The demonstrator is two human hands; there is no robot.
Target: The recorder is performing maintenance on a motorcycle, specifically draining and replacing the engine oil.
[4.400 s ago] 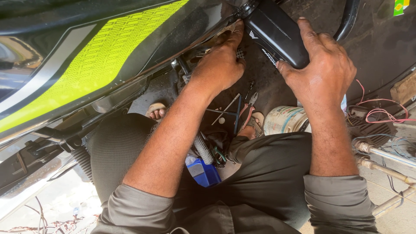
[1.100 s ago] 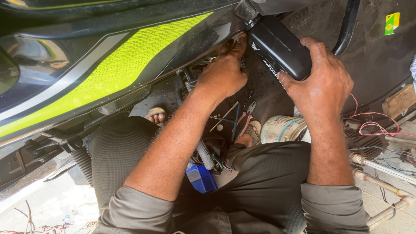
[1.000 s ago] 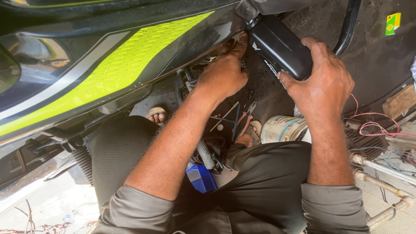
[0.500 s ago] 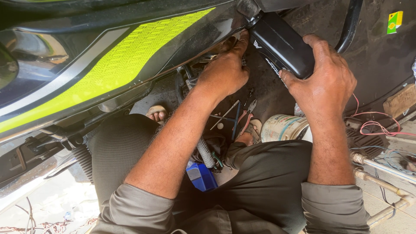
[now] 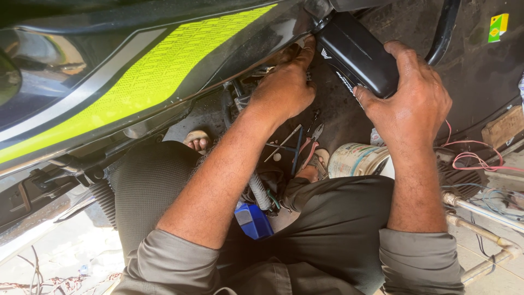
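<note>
Right now the right hand (image 5: 412, 106) grips the black side cover (image 5: 357, 54), steadying it. Meanwhile the left hand (image 5: 284, 90) reaches curled into the gap under the yellow-striped motorcycle panel (image 5: 158, 71); whether it holds anything I cannot tell. Freeing the cover likely calls for working that hidden fastening.

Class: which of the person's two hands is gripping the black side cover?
The right hand: it is wrapped around the black side cover, while the left hand reaches beneath the green-striped panel.

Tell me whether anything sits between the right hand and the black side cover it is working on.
Nothing visible does. The right hand already lies flat on the black side cover, fingers wrapped over its edge. The left hand reaches into the gap beside that cover, under the yellow-striped body panel; its fingertips are hidden there.
</note>
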